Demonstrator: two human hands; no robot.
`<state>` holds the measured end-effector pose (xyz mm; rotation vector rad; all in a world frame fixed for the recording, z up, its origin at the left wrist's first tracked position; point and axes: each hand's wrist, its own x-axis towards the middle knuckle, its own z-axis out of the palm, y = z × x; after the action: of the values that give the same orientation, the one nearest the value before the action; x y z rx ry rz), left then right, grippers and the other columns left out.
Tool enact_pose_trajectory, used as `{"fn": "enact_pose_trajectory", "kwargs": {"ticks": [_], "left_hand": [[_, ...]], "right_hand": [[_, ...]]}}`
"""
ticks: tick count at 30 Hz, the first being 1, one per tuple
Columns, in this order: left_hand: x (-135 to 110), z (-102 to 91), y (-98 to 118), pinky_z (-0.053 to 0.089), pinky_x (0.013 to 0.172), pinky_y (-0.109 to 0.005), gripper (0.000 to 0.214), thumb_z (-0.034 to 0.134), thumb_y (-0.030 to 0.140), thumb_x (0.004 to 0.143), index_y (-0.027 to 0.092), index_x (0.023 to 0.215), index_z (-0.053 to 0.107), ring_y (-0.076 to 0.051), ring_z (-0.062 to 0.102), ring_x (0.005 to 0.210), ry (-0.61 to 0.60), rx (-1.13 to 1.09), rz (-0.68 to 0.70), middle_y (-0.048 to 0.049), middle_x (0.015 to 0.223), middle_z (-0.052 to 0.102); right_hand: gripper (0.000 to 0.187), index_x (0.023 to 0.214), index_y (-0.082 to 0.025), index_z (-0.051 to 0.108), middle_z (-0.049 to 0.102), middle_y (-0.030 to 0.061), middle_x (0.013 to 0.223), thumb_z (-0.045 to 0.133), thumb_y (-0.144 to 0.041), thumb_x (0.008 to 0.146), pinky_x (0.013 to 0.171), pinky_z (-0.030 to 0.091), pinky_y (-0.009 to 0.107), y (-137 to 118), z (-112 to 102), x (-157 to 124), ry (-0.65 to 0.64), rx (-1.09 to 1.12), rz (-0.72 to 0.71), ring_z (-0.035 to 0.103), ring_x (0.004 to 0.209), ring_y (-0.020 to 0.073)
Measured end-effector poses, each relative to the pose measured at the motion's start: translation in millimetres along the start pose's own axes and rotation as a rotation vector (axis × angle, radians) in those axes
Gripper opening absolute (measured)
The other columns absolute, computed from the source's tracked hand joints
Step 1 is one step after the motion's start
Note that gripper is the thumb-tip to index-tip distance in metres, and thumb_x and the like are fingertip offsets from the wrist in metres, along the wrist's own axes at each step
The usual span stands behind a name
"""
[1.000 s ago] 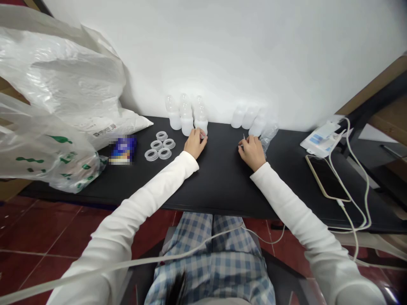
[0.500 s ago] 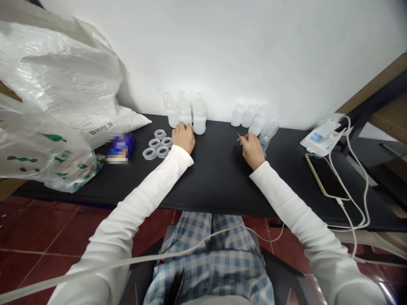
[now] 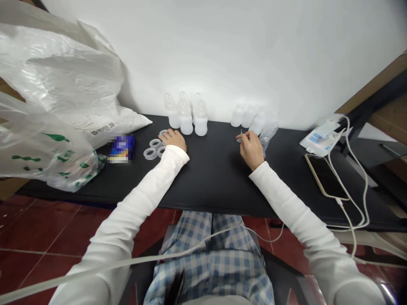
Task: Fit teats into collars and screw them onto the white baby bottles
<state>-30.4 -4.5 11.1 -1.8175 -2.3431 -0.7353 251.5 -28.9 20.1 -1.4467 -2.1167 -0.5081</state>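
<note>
My left hand [image 3: 173,139] lies over a cluster of clear plastic rings [image 3: 150,152] on the black table [image 3: 216,178], its fingers curled down onto one of them. Just beyond it stand three small translucent bottles [image 3: 186,114] against the wall. My right hand [image 3: 251,146] rests on the table, fingers pinched on a small clear piece [image 3: 240,136] that I cannot make out. Several capless bottles [image 3: 249,116] lie beside it at the wall, with a crumpled clear wrapper [image 3: 268,132].
Large white plastic bags [image 3: 54,97] fill the table's left end, with a blue packet [image 3: 121,148] in front of them. At the right lie a phone [image 3: 327,176] on a white cable [image 3: 356,186] and a white box [image 3: 319,138].
My left hand has moved left from the standing bottles to the rings. My right hand has stayed nearly in place, lifting its pinched fingers slightly.
</note>
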Motion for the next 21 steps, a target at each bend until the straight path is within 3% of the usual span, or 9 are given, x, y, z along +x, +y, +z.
{"fn": "enact_pose_trajectory", "kwargs": {"ticks": [4,10,14,18,21], "left_hand": [[-12,5.9,11,0.042,0.094,-0.064,0.030,0.042,0.009,0.083,0.008,0.107,0.059,-0.045,0.053,0.122,0.003,-0.019,0.151,-0.0309,0.125,0.058],[-26,1.7,33,0.043,0.091,-0.057,0.027,0.043,0.009,0.085,0.009,0.107,0.059,-0.042,0.056,0.112,-0.032,-0.016,0.352,-0.0273,0.115,0.061],[-31,2.4,41,0.046,0.089,-0.053,0.028,0.044,0.013,0.089,0.010,0.111,0.060,-0.038,0.058,0.108,-0.083,-0.019,0.574,-0.0229,0.112,0.061],[-34,9.5,46,0.050,0.091,-0.046,0.027,0.047,0.018,0.093,0.014,0.116,0.060,-0.030,0.058,0.103,-0.153,-0.185,0.851,-0.0156,0.110,0.059],[-36,16.3,47,0.050,0.098,-0.044,0.027,0.056,0.024,0.092,0.016,0.118,0.060,-0.026,0.056,0.107,-0.155,-0.358,0.854,-0.0130,0.114,0.055]], "right_hand": [[0.037,0.110,-0.015,0.067,0.057,0.0145,0.102,0.035,-0.008,0.092,0.083,0.047,0.038,-1,0,0,0.027,0.071,0.004,0.055,0.092,0.0256],[0.034,0.108,-0.014,0.067,0.057,0.0147,0.103,0.037,-0.008,0.092,0.083,0.048,0.037,-5,0,0,-0.004,0.119,0.021,0.058,0.092,0.0248],[0.033,0.108,-0.014,0.067,0.057,0.0150,0.105,0.039,-0.009,0.092,0.085,0.049,0.038,-7,-2,0,-0.030,0.139,0.012,0.059,0.093,0.0249],[0.031,0.108,-0.014,0.066,0.057,0.0145,0.105,0.039,-0.012,0.094,0.086,0.050,0.036,-11,-3,-1,-0.028,0.198,0.034,0.060,0.093,0.0238],[0.027,0.107,-0.015,0.065,0.058,0.0131,0.105,0.041,-0.015,0.095,0.086,0.051,0.036,-13,0,-2,0.021,0.304,0.063,0.060,0.091,0.0221]]}}
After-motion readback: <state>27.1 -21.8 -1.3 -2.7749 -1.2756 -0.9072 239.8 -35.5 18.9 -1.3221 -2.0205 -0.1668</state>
